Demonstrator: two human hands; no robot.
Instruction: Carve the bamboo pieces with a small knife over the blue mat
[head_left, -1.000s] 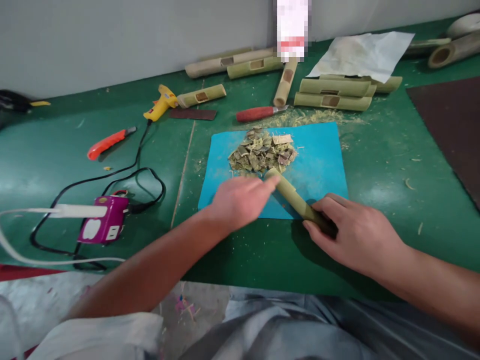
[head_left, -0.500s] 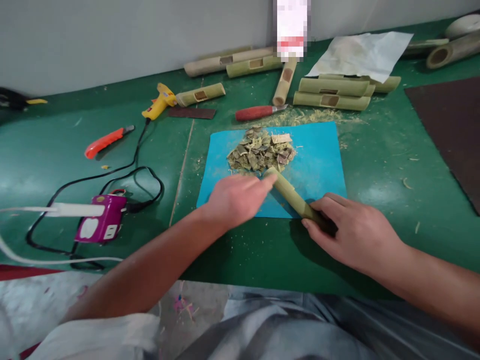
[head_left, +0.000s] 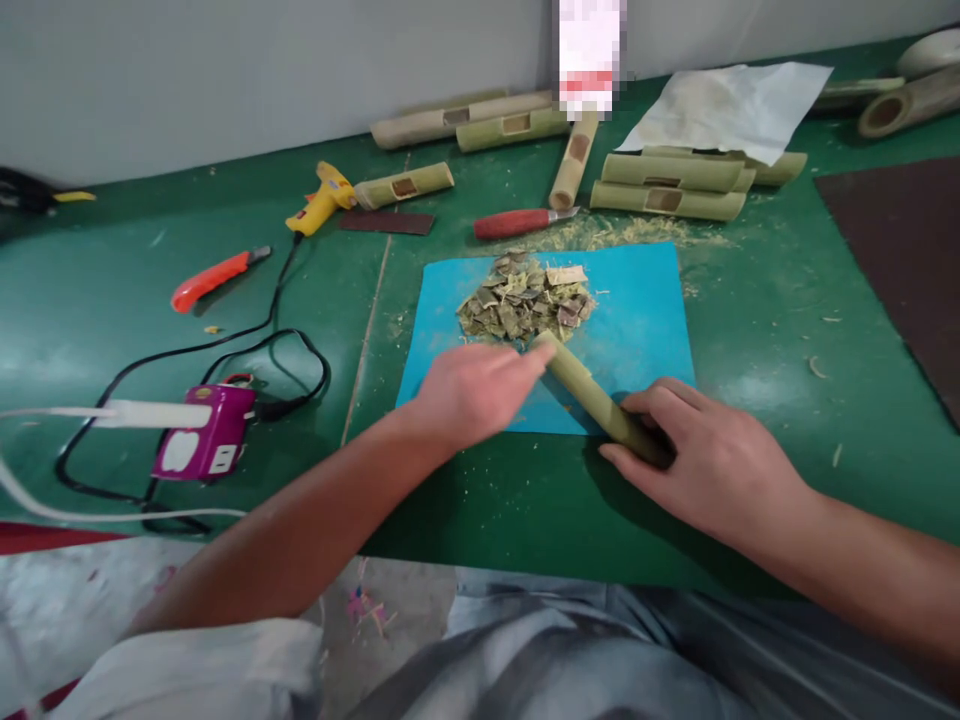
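Observation:
A short green bamboo tube (head_left: 589, 392) lies slanted across the near edge of a blue mat (head_left: 637, 330). My right hand (head_left: 712, 465) is wrapped round its near end. My left hand (head_left: 472, 390) rests at the tube's far end, fingers bent together with the fingertips against it; whether they hold anything is hidden. Just beyond the tube's far end sits a heap of bamboo chips (head_left: 525, 300) on the mat.
On the green table (head_left: 757, 330): several cut bamboo tubes (head_left: 667, 185) at the back, a red-handled knife (head_left: 517, 222), a yellow glue gun (head_left: 322, 200), an orange cutter (head_left: 214, 280), a purple power strip (head_left: 202, 445) with cables, white paper (head_left: 727, 105), a dark sheet (head_left: 900, 250).
Both hands and the bamboo tube stay almost where they were; only the view shifts slightly.

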